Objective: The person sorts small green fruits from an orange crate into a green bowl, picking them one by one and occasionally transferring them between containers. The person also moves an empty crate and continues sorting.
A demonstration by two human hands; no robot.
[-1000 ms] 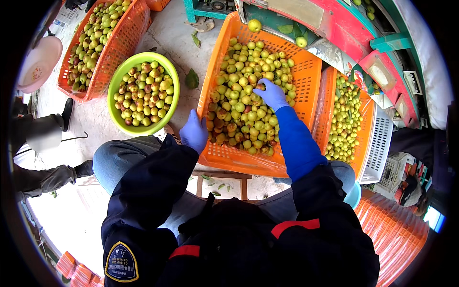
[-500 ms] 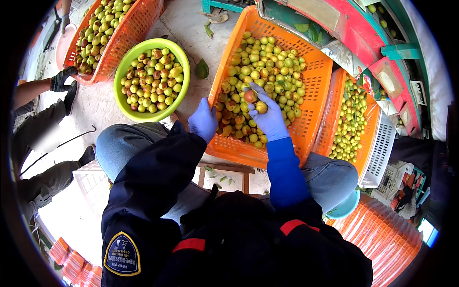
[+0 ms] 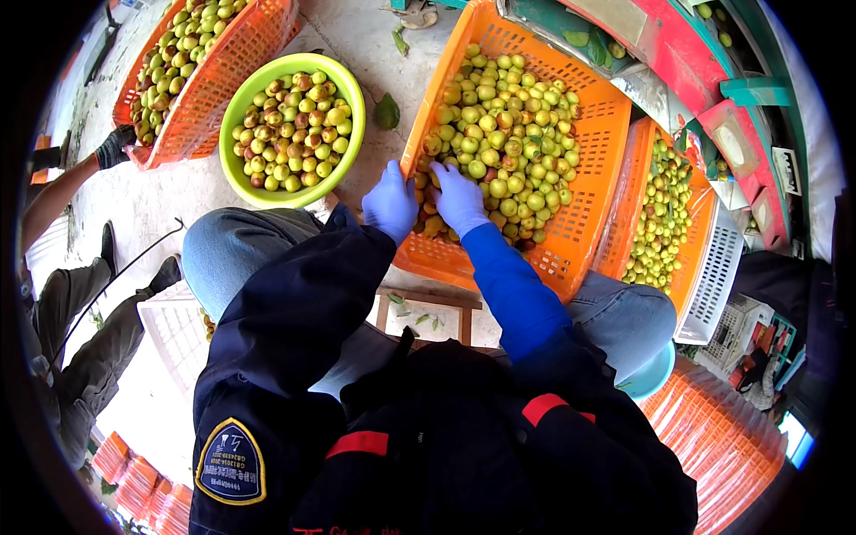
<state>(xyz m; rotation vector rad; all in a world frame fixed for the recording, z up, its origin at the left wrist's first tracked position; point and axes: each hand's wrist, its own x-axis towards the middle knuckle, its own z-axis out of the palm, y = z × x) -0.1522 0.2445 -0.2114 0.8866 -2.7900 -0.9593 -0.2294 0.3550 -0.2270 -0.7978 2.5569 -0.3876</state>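
Observation:
An orange perforated crate (image 3: 588,183), tilted and lined with clear film, holds many green jujubes (image 3: 508,116), some blotched brown. My left hand (image 3: 390,203), in a blue-violet glove, is closed on the crate's left rim. Inside that same side, my right hand (image 3: 460,200), gloved alike, has its fingers curled down among the jujubes. Whatever lies within those fingers is hidden. Left of the crate, a lime-green basin (image 3: 355,134) on the floor is filled with browner jujubes (image 3: 294,129).
At upper left, a co-worker's dark-gloved hand (image 3: 116,147) touches another orange crate (image 3: 192,125) of jujubes. A further crate (image 3: 615,209) of jujubes stands at right beside a white perforated crate (image 3: 702,272). Stacked orange crates (image 3: 713,446) rise at lower right; a light-blue basin (image 3: 654,373) sits near my knee.
My right hand has moved left and down into the fruit; the two jujubes it held up no longer show. My left hand stays at the rim. The co-worker's hand has shifted to the crate.

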